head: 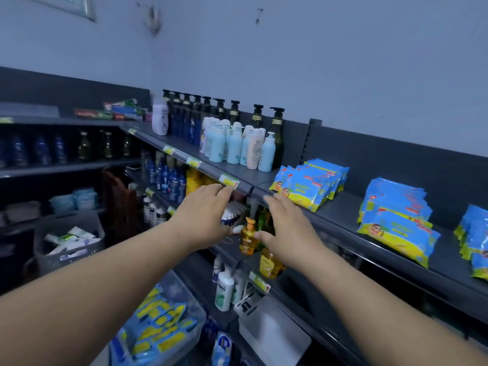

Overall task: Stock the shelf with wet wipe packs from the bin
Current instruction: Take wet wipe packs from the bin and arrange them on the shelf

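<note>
Blue and yellow wet wipe packs stand in rows on the dark top shelf [343,207]: one row [309,182] at the middle, a second row [396,220] to its right, a third [475,241] at the right edge. More packs lie in a clear bin [195,313] at the bottom left. My left hand [203,210] and my right hand [285,228] both reach out in front of the shelf edge, fingers relaxed and holding nothing. The right hand is just left of and below the middle row.
Pale blue bottles [237,146] and dark pump bottles [253,114] stand on the top shelf left of the packs. Orange bottles [248,236] sit on the shelf below the hands. A grey basket [47,257] of tubes stands at the left.
</note>
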Tool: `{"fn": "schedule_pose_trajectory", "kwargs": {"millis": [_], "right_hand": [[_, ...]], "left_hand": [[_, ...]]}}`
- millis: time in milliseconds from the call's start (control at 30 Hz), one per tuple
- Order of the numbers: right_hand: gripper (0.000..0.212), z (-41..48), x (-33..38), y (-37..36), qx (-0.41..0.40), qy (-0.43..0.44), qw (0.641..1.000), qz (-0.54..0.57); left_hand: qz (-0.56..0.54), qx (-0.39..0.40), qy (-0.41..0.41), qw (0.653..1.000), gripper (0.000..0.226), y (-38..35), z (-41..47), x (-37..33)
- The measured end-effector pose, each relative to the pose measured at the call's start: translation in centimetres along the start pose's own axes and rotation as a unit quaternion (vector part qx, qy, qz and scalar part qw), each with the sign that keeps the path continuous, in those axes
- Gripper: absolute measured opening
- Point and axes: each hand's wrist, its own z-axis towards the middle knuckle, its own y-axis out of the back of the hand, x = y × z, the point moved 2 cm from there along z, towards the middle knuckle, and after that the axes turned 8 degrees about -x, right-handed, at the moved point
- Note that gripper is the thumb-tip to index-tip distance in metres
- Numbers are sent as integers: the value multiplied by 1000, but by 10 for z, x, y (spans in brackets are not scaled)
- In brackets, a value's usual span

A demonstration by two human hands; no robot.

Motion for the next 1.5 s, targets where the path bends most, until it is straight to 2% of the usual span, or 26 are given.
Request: {"fn": "schedule_pose_trajectory", "kwargs": {"millis": [267,600,900,1233,1500], "right_hand": [[81,21,68,-41,45,46,997,31],[80,59,105,-113,105,92,989,53],[80,111,113,-212,176,123,973,82],[76,157,104,-339,270,133,949,93],[71,167,123,-435,295,112,944,99]], "left_hand": [[19,33,65,997,95,1,-35,73],[31,76,143,986,94,-32,-51,142],[39,132,214,967,93,-98,-45,210],[20,198,296,934,89,-202,-44,282],[11,239,307,921,89,-277,-67,347]]}}
